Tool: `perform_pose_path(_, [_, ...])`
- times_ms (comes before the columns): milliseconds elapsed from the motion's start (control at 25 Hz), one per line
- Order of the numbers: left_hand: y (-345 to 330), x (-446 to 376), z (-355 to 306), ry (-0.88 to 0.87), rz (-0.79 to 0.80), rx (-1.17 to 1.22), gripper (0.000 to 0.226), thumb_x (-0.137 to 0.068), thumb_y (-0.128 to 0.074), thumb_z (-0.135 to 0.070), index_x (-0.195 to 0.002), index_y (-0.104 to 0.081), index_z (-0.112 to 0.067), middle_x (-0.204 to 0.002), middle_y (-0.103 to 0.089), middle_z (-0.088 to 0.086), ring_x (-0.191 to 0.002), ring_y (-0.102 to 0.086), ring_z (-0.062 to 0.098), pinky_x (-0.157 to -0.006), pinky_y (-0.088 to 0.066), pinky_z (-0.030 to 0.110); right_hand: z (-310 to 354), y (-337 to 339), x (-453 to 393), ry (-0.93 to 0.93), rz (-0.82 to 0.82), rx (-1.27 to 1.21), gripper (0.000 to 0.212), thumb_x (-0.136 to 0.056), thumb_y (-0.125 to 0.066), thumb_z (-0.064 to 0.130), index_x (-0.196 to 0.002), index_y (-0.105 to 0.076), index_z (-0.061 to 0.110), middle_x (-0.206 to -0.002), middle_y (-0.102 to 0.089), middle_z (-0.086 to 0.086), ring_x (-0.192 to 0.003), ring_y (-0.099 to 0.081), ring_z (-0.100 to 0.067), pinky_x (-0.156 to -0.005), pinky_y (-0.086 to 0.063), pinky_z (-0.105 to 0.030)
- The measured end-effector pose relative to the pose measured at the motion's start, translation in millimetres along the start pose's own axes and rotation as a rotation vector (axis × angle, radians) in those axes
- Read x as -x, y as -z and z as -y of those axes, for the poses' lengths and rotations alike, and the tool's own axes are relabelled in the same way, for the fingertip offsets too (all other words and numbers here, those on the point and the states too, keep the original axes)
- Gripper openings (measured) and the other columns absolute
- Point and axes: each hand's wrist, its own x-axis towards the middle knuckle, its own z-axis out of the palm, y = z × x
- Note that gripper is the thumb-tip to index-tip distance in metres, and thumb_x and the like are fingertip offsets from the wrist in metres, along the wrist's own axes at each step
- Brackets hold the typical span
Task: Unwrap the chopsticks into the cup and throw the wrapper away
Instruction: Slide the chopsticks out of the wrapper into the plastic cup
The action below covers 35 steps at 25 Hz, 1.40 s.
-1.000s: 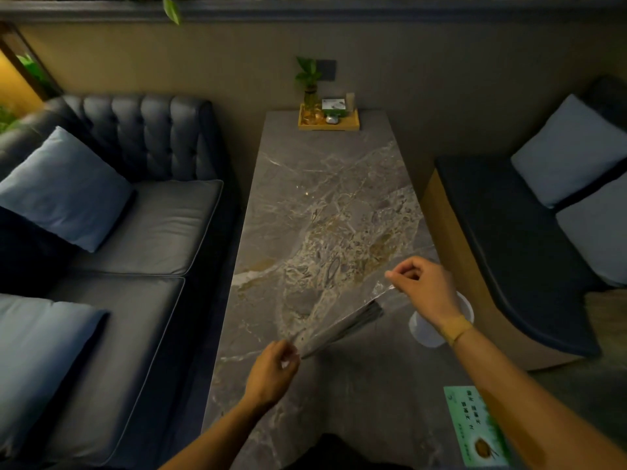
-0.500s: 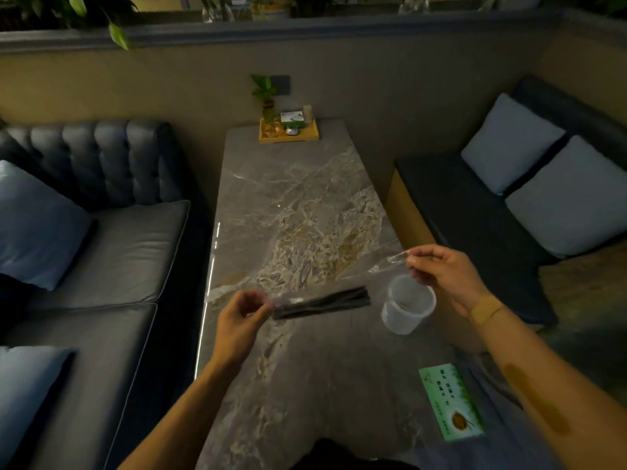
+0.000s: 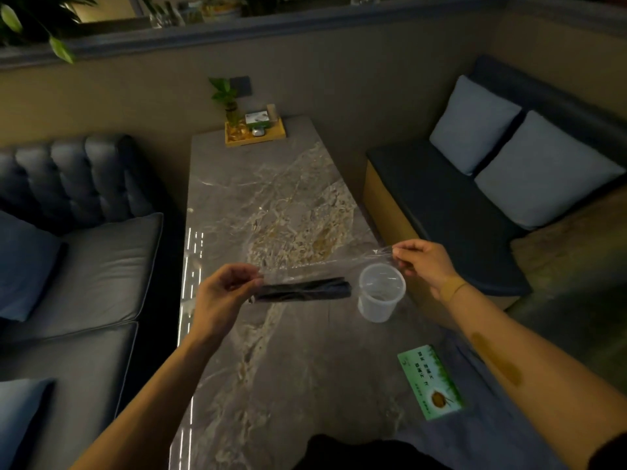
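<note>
Dark chopsticks (image 3: 303, 290) lie almost level inside a clear plastic wrapper (image 3: 325, 266), held above the marble table (image 3: 271, 198). My left hand (image 3: 225, 293) pinches the wrapper's left end together with the chopsticks' ends. My right hand (image 3: 420, 262) pinches the wrapper's right end, stretched out past the chopsticks' tips. A clear plastic cup (image 3: 380, 295) stands upright on the table, just right of the chopsticks' tips and below my right hand.
A green card (image 3: 431, 381) lies near the table's right front edge. A wooden tray (image 3: 254, 134) with a small plant stands at the far end. A dark sofa (image 3: 84, 249) runs along the left, a cushioned bench (image 3: 458, 205) along the right.
The bundle went from slanted to nearly level and now hangs beside the cup. My view shifted, so the cup came out from behind my right hand.
</note>
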Motion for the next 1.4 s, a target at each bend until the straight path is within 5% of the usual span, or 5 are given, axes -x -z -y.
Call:
perform_pose_path(800, [-59.1, -42.2, -64.2, -0.163, 0.039, -0.125, 0.022, -0.076, -0.079, -0.013, -0.088, -0.075, -0.031, -0.088, -0.078, -0.007, -0.084, -0.072, 0.009, -0.075, -0.054, 0.015, -31.2, 25.1, -36.8, -0.121, 0.069, -0.078, 0.017, -0.091, -0.060, 0.010, -0.106, -0.067, 0.004, -0.091, -0.065, -0.011, -0.079, -0.057, -0.017, -0.066, -0.048, -0.027])
perform_pose_path(1080, [-90.4, -54.3, -89.2, -0.186, 0.094, -0.119, 0.025, -0.076, -0.078, -0.004, -0.087, -0.074, -0.027, -0.083, -0.078, -0.008, -0.081, -0.071, 0.006, -0.070, -0.052, 0.011, -49.0, 34.2, -44.7, -0.173, 0.065, -0.129, 0.014, -0.091, -0.061, 0.011, -0.080, -0.065, 0.019, -0.078, -0.064, -0.007, -0.069, -0.056, -0.015, -0.059, -0.044, -0.027])
perform_pose_path(1400, [-122.2, -65.2, -117.7, -0.283, 0.203, -0.171, 0.024, -0.078, -0.076, -0.004, -0.089, -0.072, -0.025, -0.083, -0.073, -0.006, -0.079, -0.068, 0.005, -0.073, -0.055, 0.016, -59.4, 42.7, -45.0, -0.275, 0.069, -0.210, 0.012, -0.089, -0.064, 0.015, -0.079, -0.066, 0.021, -0.077, -0.066, -0.004, -0.069, -0.060, -0.017, -0.059, -0.046, -0.028])
